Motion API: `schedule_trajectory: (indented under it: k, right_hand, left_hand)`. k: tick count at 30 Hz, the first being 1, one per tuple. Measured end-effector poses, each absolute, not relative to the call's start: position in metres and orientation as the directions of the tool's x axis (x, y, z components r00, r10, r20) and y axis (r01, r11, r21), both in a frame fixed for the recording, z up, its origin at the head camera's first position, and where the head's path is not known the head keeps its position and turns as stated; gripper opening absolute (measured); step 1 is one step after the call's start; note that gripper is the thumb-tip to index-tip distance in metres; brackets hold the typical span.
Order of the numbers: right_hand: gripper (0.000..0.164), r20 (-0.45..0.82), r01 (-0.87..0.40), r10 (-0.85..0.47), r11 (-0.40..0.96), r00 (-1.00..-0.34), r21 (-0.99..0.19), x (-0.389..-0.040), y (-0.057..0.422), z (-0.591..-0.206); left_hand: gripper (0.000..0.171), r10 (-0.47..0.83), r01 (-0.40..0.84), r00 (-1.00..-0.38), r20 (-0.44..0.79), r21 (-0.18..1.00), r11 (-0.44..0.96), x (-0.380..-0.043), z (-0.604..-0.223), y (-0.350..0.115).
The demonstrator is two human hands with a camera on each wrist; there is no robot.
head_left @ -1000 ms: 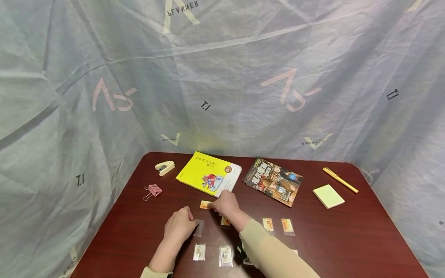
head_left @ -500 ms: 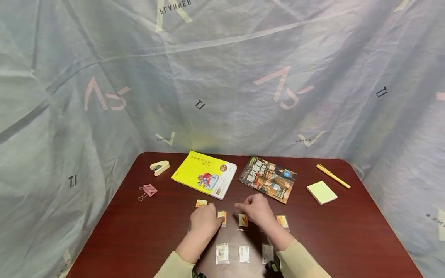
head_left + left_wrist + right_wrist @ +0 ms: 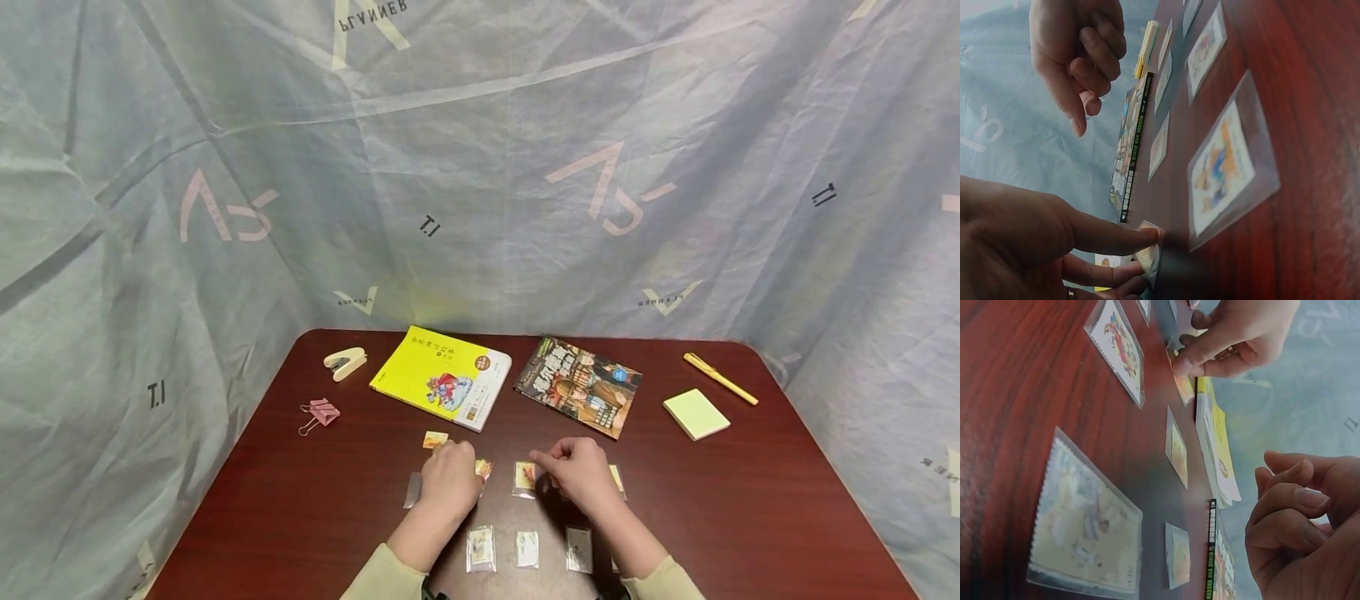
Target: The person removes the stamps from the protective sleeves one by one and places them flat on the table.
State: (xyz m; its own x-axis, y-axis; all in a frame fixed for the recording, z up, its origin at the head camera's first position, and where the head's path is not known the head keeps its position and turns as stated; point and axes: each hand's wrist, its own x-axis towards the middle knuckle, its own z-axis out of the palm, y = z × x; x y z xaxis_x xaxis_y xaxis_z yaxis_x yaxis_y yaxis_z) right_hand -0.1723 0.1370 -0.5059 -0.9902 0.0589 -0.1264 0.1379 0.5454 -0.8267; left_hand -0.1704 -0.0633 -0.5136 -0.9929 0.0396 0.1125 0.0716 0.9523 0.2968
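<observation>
My left hand (image 3: 450, 475) pinches a small sleeved stamp (image 3: 483, 468) between thumb and fingers; in the left wrist view this sleeved stamp (image 3: 1149, 253) is tipped on the tabletop. An unsleeved stamp (image 3: 435, 439) lies just beyond that hand, and a clear plastic sleeve (image 3: 413, 490) lies to its left. My right hand (image 3: 581, 471) hovers with loosely curled fingers, holding nothing. Beside its fingertips lies another sleeved stamp (image 3: 524, 478). Nearer to me is a row of sleeved stamps, among them one with a colourful figure (image 3: 1222, 172). The right hand partly covers stamps on its right.
Along the back lie a yellow book (image 3: 442, 375) and a dark comic-style book (image 3: 579, 385). A stapler (image 3: 346, 364) and a pink binder clip (image 3: 322, 412) are at the left. At the right are a sticky-note pad (image 3: 696, 414) and a yellow pen (image 3: 720, 378).
My right hand has left the unsleeved stamp and moved right. My left hand has gone from beside the clear sleeve to a sleeved stamp, which it now tilts. The head view has shifted slightly.
</observation>
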Motion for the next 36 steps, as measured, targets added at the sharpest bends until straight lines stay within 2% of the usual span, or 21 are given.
schedule_trajectory:
  k: [8, 11, 16, 19, 23, 28, 33, 36]
  right_hand:
    - [0.033, -0.116, 0.128, 0.058, 0.554, -0.992, -0.822, -0.171, 0.137, -0.508]
    - [0.027, -0.066, 0.064, 0.018, 0.562, -0.998, -0.825, -0.171, 0.137, -0.509]
    - [0.011, 0.004, -0.065, -0.137, 0.446, -0.991, -0.893, -0.173, 0.138, -0.511]
    - [0.017, 0.011, -0.084, -0.233, 0.305, -0.972, -0.948, -0.174, 0.14, -0.512]
    - [0.02, 0.008, -0.054, -0.355, 0.122, -0.935, -0.991, -0.174, 0.143, -0.512]
    - [0.023, -0.011, 0.026, -0.463, -0.025, -0.886, -0.999, -0.173, 0.146, -0.512]
    - [0.022, -0.038, 0.178, -0.58, -0.186, -0.814, -0.966, -0.171, 0.149, -0.515]
    - [0.018, -0.039, 0.244, -0.637, -0.238, -0.77, -0.94, -0.171, 0.151, -0.519]
  left_hand:
    - [0.027, 0.082, 0.106, -0.994, 0.079, 0.397, 0.912, -0.174, -0.519, -0.063]
    - [0.025, 0.12, 0.127, -0.992, 0.047, 0.499, 0.857, -0.176, -0.519, -0.064]
    - [0.015, 0.292, 0.188, -0.956, 0.005, 0.776, 0.602, -0.179, -0.512, -0.067]
    - [0.006, 0.395, 0.172, -0.918, -0.022, 0.876, 0.45, -0.18, -0.506, -0.069]
    - [0.008, 0.472, 0.14, -0.88, -0.063, 0.914, 0.381, -0.178, -0.502, -0.071]
    - [0.01, 0.553, 0.196, -0.832, -0.043, 0.911, 0.364, -0.178, -0.501, -0.073]
    - [0.01, 0.615, 0.251, -0.789, -0.009, 0.908, 0.335, -0.178, -0.499, -0.074]
    - [0.011, 0.639, 0.282, -0.769, 0.019, 0.908, 0.311, -0.178, -0.498, -0.074]
